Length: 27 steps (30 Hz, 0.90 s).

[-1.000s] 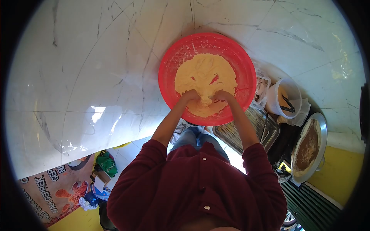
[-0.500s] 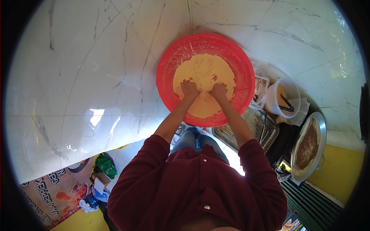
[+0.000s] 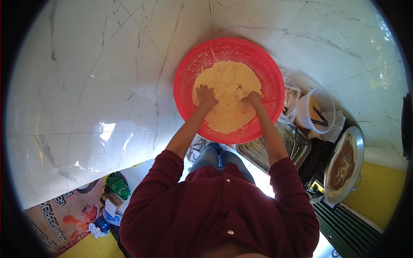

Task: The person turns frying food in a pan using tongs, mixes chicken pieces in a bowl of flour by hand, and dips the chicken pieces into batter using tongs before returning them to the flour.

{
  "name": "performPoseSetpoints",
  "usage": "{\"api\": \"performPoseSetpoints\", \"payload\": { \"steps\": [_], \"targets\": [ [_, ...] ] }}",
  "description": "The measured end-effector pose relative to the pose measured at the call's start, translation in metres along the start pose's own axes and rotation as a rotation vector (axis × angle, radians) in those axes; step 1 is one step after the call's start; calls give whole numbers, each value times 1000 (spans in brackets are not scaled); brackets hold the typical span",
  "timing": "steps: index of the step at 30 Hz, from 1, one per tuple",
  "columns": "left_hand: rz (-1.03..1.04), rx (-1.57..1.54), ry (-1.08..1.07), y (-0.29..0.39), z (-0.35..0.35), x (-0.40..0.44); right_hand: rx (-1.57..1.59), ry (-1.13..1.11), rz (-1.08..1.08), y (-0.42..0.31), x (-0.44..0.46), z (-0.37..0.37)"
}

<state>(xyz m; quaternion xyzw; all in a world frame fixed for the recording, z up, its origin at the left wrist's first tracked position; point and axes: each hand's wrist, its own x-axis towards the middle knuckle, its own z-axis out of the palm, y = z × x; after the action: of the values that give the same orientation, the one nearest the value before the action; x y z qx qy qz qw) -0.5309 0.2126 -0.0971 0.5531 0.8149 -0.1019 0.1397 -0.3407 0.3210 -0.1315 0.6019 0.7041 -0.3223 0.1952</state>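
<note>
A wide red basin (image 3: 186,73) holds a broad heap of pale yellow flour-like powder (image 3: 228,116). My left hand (image 3: 206,95) lies on the left part of the powder, palm down with its fingers spread. On the right side, near the basin wall, my right hand (image 3: 253,98) touches the powder; its thumb stands apart from the fingers, whose tips are partly hidden. Neither hand shows anything held. Between them the powder is loose and uneven, and a small red patch of the basin's bottom shows through.
Pale marbled tile walls (image 3: 116,77) rise behind and left of the basin. To the right are a wire rack on a tray (image 3: 275,144), a plastic bag (image 3: 290,96), a clear tub (image 3: 320,96) with black-handled tongs (image 3: 319,118), and a large metal pan (image 3: 360,150) with brown contents.
My hands have moved apart, the left one leftward and the right one rightward. The left fingers are more spread, and the powder between the hands has shifted.
</note>
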Motion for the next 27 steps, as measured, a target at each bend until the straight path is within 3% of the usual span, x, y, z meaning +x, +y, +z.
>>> {"api": "performPoseSetpoints", "payload": {
  "steps": [4,6,7,9,12,15,19,21,22,23,24,25,26,27],
  "targets": [
    [-41,68,115,-34,-9,10,-92,106,-15,16,-3,-19],
    [-92,78,145,-37,-5,13,-278,624,37,17,-9,0],
    [-84,129,156,-37,3,16,-278,624,34,18,-1,12],
    [-78,181,167,-30,20,22,-449,557,99,18,19,40],
    [10,297,82,0,37,20,-336,579,62,10,51,82],
    [-31,249,129,29,44,8,-453,452,-39,-38,1,78],
    [21,33,43,43,43,-9,-380,365,-134,-51,-27,67],
    [-9,-52,16,36,32,-12,-360,-28,-171,-36,-10,53],
    [0,-172,-132,26,25,-10,-361,-29,-171,-23,11,53],
    [11,-293,-280,16,21,-6,-345,-192,-341,-5,39,59],
    [13,-293,-279,3,25,3,-323,-353,-509,5,54,61],
    [130,-455,-414,-12,34,14,-322,-353,-508,5,42,47],
    [247,-618,-547,-21,41,20,-665,-332,-820,2,19,21],
    [246,-620,-550,-26,36,16,-1011,-300,-1130,1,4,8]
  ]
}}
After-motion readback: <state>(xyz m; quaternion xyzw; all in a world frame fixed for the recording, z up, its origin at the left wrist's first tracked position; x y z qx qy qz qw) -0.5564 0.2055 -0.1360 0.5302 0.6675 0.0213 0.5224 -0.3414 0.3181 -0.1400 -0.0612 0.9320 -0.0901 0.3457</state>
